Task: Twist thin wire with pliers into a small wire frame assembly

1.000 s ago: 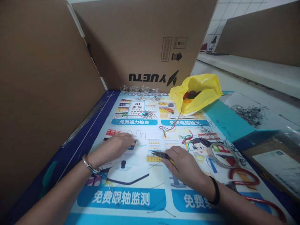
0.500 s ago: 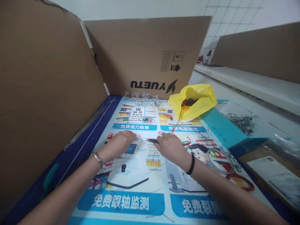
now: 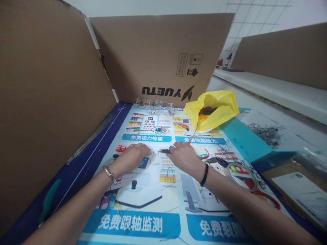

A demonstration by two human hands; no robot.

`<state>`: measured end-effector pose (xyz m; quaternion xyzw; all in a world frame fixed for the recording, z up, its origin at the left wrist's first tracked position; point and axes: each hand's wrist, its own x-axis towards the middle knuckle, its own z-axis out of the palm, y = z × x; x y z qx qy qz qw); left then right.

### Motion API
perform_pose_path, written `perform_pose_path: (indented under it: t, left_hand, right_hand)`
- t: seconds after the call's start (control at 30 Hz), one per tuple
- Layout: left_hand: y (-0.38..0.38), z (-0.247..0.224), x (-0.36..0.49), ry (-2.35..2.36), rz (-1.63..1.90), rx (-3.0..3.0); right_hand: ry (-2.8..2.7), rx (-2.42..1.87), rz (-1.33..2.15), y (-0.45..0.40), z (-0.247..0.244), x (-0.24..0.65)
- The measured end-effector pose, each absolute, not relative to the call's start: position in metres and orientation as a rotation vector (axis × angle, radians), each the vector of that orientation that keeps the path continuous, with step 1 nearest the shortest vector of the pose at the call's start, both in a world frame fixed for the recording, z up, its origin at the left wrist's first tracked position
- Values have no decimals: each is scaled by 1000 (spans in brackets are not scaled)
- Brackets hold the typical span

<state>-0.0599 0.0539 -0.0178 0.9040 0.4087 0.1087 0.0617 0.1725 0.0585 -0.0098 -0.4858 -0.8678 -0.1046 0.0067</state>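
Fingertips together, my left hand (image 3: pixel 133 157) pinches a thin wire (image 3: pixel 153 151) above the printed poster sheet (image 3: pixel 150 217). The wire is fine, and its exact shape is hard to make out. My right hand (image 3: pixel 185 158) is closed around needle-nose pliers (image 3: pixel 164 151). Their dark, pointed jaws stick out to the left, close to the wire; the handles are hidden in my palm. Whether the jaw tips touch the wire, I cannot tell. Red and green cord (image 3: pixel 204 156) lies just beyond my right hand.
A yellow bag (image 3: pixel 212 110) stands open at the back right. Tangled wire bits (image 3: pixel 155 102) lie along the cardboard wall (image 3: pixel 153 54). More wire pieces (image 3: pixel 267 134) are heaped on the right. A roll of clear tape (image 3: pixel 241 177) lies by my right forearm.
The plier tips have moved slightly left, and my right hand has shifted a little left and up. My left hand stays nearly in place, still pinching. The camera view has shifted slightly.
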Motion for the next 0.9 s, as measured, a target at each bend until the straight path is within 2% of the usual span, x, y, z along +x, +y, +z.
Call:
perform_pose_path:
  t: [0.9]
  left_hand:
    - [57,-14,-68,1293,372,2725]
  right_hand:
    - [-2740,-1426,-418,75,-9,164]
